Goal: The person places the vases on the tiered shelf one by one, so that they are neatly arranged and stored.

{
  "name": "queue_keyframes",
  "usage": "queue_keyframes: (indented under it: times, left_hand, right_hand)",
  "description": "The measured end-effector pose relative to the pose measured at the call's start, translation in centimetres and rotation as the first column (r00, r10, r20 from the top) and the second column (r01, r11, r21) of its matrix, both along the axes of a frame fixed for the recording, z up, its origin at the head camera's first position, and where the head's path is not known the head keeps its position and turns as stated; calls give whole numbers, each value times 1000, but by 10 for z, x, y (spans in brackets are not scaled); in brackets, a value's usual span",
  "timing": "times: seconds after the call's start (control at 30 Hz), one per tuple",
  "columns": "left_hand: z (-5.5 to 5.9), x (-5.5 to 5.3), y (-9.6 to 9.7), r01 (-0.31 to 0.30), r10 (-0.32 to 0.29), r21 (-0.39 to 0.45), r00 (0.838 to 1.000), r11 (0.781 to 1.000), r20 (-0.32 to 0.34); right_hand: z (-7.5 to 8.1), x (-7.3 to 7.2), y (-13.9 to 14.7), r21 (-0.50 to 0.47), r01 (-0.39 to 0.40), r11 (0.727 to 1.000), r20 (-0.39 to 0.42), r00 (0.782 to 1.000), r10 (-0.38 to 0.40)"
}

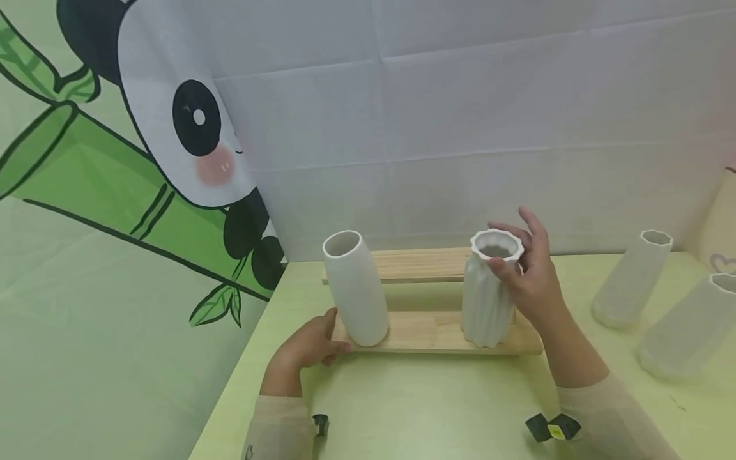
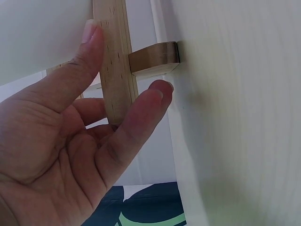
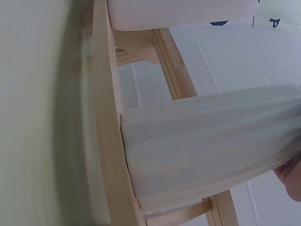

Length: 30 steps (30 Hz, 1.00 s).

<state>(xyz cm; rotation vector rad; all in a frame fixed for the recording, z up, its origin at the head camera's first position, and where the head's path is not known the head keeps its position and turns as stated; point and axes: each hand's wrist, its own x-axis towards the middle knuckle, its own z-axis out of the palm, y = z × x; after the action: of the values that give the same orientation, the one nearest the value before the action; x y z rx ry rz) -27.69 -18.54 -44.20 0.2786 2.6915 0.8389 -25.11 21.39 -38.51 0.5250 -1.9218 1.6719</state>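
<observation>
Right hand (image 1: 533, 275) grasps the ribbed white vase (image 1: 487, 300) by its scalloped rim, thumb on the near side, other fingers partly lost behind it. Right wrist view clips that hand at the frame edge. Vase base touches the near board (image 1: 425, 331) of a wooden rack, toward the right end. Left-hand grip: left hand (image 1: 310, 342) holds the left end of the same board; some fingertips pass out of sight behind the wood. Smooth white vase (image 1: 359, 294) on the board, just beside the left hand. Ribbed vase blocks the right end of the far board (image 1: 422, 264). Two pale vases (image 1: 687, 329) on the bench (image 1: 414, 402), right; nearer one's mouth cut off. Dark item (image 1: 540, 427) near right sleeve (image 1: 615, 415), hard to make out. Panda-printed cloth (image 1: 198, 179) left.
</observation>
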Motion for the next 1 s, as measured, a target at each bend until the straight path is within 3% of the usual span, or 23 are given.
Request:
queue_keyframes:
  times: [0.17, 0.33, 0.53, 0.7, 0.83, 1.0]
  left_hand:
    - [0, 1, 2, -2, 2, 0, 1000, 1000, -6]
    - [-2, 0, 3, -9, 9, 11, 1000, 1000, -8]
    - [-3, -3, 3, -2, 2, 21, 1000, 1000, -20]
    - [-1, -2, 4, -3, 4, 17, 1000, 1000, -15]
    - [0, -2, 5, -9, 9, 10, 1000, 1000, -10]
    - [0, -1, 6, -12, 12, 8, 1000, 1000, -7]
  right_hand:
    - [4, -4, 20, -95, 20, 995, -153, 988, -35]
    - [11, -7, 51, -148, 178, 973, -235, 949, -209]
    - [21, 2, 82, -149, 427, 892, -137, 884, -447]
    - [21, 3, 100, -164, 573, 803, -57, 807, -588]
    - [14, -3, 114, -191, 651, 735, 15, 750, -661]
    - [6, -10, 130, -165, 697, 698, 133, 717, -685]
